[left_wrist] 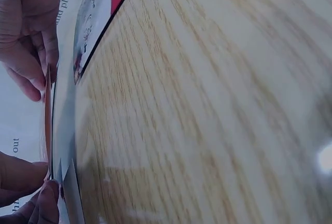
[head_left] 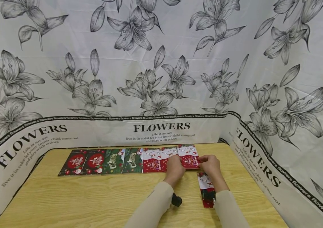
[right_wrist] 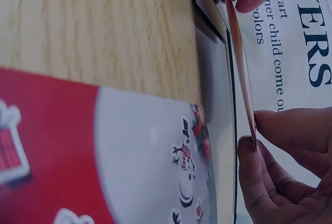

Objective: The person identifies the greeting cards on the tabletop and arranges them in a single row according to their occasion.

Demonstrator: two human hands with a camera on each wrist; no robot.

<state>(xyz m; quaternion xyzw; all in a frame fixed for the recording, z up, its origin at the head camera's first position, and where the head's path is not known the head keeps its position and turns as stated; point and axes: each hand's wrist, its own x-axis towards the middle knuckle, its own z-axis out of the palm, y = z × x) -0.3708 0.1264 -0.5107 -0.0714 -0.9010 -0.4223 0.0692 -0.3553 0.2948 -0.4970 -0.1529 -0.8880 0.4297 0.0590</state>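
Both hands hold one red-and-white Christmas card [head_left: 189,157] at the right end of a row of cards. My left hand [head_left: 175,169] pinches its left side, thumb and finger meeting at the edge in the left wrist view. On the opposite side, my right hand [head_left: 210,165] pinches the edge between thumb and fingertips. Seen edge-on in the right wrist view, the card [right_wrist: 240,53] is tilted up off the tabletop. Another red-and-white card [head_left: 152,160] lies flat to the left, partly beside the left hand. Below the right hand lies a further Christmas card [head_left: 206,182], partly covered by the forearm.
Leftward along the row lie green cards [head_left: 113,161] and dark cards with red circles [head_left: 76,162]. They rest on a wood-grain table [head_left: 93,199]. A white floral cloth [head_left: 155,95] hangs behind and at the sides. A black object [head_left: 176,200] sits at the left wrist.
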